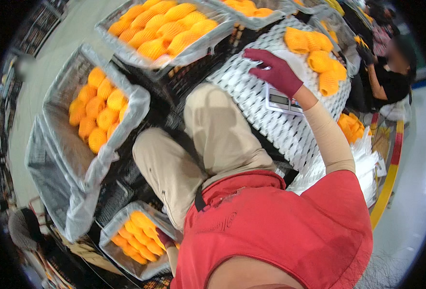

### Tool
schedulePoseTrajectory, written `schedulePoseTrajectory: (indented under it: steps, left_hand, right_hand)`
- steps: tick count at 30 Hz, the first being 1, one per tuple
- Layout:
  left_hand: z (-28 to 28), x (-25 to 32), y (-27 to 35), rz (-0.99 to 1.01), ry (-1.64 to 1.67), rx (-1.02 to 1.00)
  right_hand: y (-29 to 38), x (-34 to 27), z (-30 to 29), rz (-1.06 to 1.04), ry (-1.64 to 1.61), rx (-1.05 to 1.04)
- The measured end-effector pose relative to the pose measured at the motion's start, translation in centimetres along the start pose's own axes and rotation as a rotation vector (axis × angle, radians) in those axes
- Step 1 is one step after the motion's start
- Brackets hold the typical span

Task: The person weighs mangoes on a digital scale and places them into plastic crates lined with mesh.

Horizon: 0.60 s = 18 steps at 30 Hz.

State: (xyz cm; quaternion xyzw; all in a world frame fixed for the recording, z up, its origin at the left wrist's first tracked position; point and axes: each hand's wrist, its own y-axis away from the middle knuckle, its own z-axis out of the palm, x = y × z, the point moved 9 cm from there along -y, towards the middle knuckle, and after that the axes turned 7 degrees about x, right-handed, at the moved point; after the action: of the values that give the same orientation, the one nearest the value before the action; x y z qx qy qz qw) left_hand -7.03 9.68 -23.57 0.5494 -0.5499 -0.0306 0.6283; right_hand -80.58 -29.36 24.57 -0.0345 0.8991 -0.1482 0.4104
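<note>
My right hand [276, 72], in a maroon glove, hovers over a white digital kitchen scale [282, 99]. Its fingers are curved and apart, with nothing between them. Under the scale lies a white foam net sheet [270, 124]. Several orange foam fruit nets [319, 59] rest on that sheet beyond my hand. At lower left, my left hand [165, 238], also gloved in maroon, reaches into a plastic-lined crate [151, 276] of fruit in orange foam nets [140, 234]. It appears to touch the fruit at the crate's near side; its fingertips are blurred and its grip is unclear.
More lined crates with net-wrapped fruit stand at left [50, 97] and at the top [213, 39]. An orange heap of foam nets [350, 126] and white foam netting [364, 169] lie at right. A co-worker [390, 79] in dark gloves sits at upper right; another person [25, 231] is at lower left.
</note>
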Motion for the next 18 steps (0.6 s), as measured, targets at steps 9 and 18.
schedulePoseTrajectory:
  steps: [9, 18]
  left_hand:
    - [-7.6, 13.1, 5.8, 0.342, -0.3, 0.281]
    - [15.6, 36.8, 24.9, 1.028, -0.139, 0.158]
  right_hand:
    - [-3.6, 20.5, -17.0, 0.298, 0.477, 0.397]
    - [-6.9, 19.7, -14.4, 0.549, 0.883, 0.276]
